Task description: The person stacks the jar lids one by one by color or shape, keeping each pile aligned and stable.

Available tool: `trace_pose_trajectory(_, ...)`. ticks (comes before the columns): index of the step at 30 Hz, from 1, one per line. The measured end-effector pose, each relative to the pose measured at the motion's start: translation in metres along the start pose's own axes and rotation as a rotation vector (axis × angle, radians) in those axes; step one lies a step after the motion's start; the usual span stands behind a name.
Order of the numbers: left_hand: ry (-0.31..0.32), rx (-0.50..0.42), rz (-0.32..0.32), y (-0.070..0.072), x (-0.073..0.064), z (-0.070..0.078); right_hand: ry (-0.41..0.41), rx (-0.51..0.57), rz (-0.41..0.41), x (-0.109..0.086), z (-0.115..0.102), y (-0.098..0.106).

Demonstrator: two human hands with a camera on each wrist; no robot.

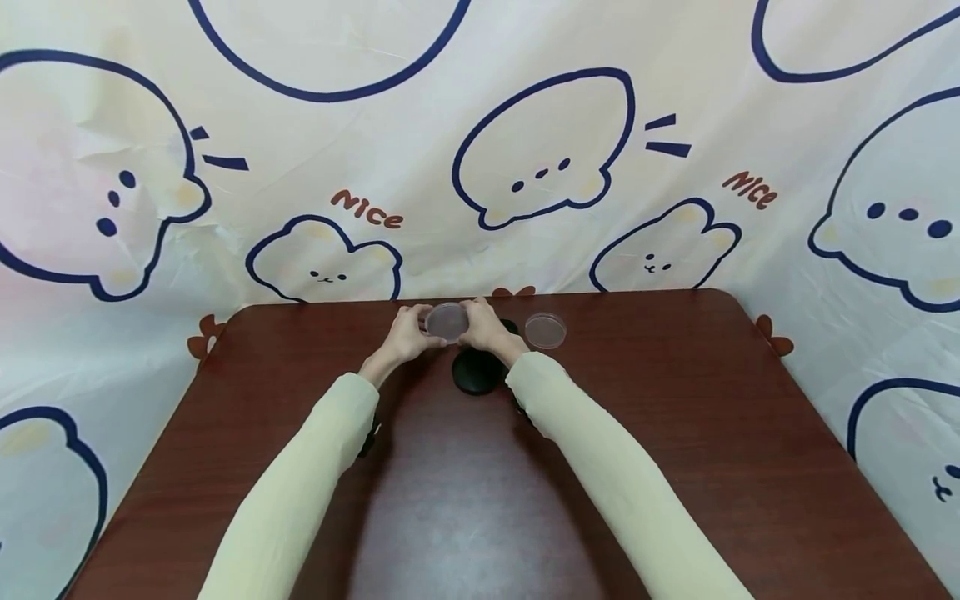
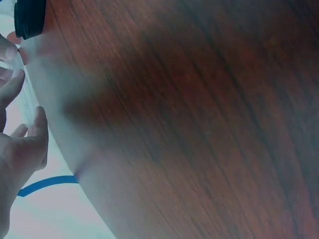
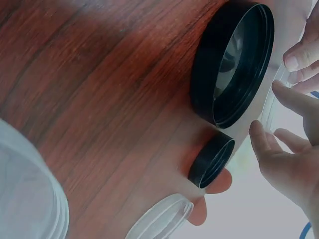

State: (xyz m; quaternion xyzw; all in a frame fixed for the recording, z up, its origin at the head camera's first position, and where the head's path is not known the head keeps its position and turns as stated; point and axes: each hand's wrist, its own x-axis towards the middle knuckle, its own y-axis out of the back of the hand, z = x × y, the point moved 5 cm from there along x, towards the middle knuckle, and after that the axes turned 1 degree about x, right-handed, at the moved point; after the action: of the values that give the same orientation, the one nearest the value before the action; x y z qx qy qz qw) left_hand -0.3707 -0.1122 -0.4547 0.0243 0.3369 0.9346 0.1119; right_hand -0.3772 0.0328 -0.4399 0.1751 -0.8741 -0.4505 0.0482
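Note:
A clear, shallow round lid [image 1: 447, 322] is held up between the two hands over the table's far edge. My left hand [image 1: 406, 335] grips its left rim between thumb and fingers, and my right hand [image 1: 483, 327] grips the opposite side. Only its thin edge shows in the left wrist view, beside my left hand [image 2: 25, 154]. Close below my right hand [image 3: 291, 149], a large black ring-shaped lid [image 3: 207, 74] and a smaller black lid [image 3: 212, 159] lie on the table. The right forearm partly covers both in the head view.
A second clear round lid [image 1: 546, 331] lies right of the right hand on the brown wooden table [image 1: 660, 417]. A translucent container [image 3: 25, 194] appears at the lower left of the right wrist view. A cartoon-printed curtain [image 1: 427, 150] rises behind the table.

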Motion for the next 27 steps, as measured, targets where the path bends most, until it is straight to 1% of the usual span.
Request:
trace_pose_trajectory(5, -0.024, -0.011, -0.001, 0.0, -0.003, 0.005, 0.021, -0.02, 0.002, -0.008, -0.001, 0.006)
trace_pose_trajectory(10, -0.026, -0.009, -0.035, -0.001, -0.008, 0.009, 0.043, -0.041, -0.018, -0.016, 0.002, 0.007)
trace_pose_trajectory(13, -0.05, -0.015, -0.041, -0.001, -0.01, 0.016, 0.072, -0.027, -0.005, -0.02, 0.004, 0.011)
trace_pose_trajectory(17, -0.093, -0.012, -0.047, -0.003, -0.015, 0.024, 0.088, 0.008, -0.001, -0.029, 0.009, 0.015)
trace_pose_trajectory(21, -0.1, 0.009, -0.054, -0.006, -0.021, 0.03, 0.1, 0.013, -0.013, -0.038, 0.011, 0.019)
trace_pose_trajectory(25, -0.104, 0.023, -0.055, -0.007, -0.027, 0.04, 0.13, 0.003, -0.005, -0.047, 0.009, 0.025)
trace_pose_trajectory(27, -0.11, 0.023, -0.06, -0.008, -0.03, 0.044, 0.144, 0.02, -0.006, -0.052, 0.01, 0.027)
